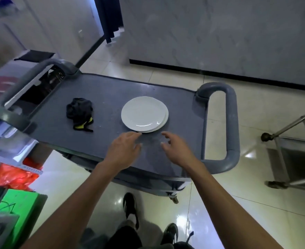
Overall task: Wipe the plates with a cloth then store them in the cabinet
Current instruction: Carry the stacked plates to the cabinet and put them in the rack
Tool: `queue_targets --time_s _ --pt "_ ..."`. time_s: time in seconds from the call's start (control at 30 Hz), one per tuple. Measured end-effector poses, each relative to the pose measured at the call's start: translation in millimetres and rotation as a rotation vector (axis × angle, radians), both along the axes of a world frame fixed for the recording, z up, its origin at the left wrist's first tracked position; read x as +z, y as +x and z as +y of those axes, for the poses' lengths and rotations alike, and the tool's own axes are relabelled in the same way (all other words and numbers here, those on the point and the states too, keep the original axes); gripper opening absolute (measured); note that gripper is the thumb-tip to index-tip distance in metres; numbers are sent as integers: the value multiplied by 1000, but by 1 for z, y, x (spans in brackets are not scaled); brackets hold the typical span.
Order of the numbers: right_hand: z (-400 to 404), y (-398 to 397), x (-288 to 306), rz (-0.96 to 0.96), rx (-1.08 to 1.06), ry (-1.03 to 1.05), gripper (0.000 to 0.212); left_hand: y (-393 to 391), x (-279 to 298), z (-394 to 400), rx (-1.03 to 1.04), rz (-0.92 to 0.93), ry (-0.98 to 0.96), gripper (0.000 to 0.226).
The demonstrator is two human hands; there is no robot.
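While both hands, left hand (123, 147) and right hand (175, 148), spread empty, plates (144, 114) lie just beyond.

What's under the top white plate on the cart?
Under the top plate, rims of more white plates peek out at its right and near edge, stacked on the grey cart. Their count and faces are covered.

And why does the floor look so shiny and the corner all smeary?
Head view: ceiling lights bounce off the glossy floor tiles, making white glare patches; the top-left corner is motion-blurred; the wide lens bends the cart edges; the plates and both hands stay fairly sharp.
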State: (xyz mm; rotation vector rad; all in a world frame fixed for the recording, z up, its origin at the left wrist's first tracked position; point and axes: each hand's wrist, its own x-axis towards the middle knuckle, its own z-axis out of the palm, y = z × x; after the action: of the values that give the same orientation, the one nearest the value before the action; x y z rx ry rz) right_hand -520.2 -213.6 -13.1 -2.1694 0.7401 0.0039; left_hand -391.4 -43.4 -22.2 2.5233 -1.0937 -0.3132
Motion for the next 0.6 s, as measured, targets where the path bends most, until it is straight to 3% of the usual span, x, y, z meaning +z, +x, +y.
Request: queue_targets --time_s 0.2,0.37,0.6 --pt "-25 63 -13 33 -131 25 58 77 -24 -33 -11 16 4 46" --pt "-34 106 -23 45 -295 79 57 140 -50 -55 25 134 84 54" --pt "-36 137 -43 119 -459 116 64 185 -65 -77 5 235 77 54"
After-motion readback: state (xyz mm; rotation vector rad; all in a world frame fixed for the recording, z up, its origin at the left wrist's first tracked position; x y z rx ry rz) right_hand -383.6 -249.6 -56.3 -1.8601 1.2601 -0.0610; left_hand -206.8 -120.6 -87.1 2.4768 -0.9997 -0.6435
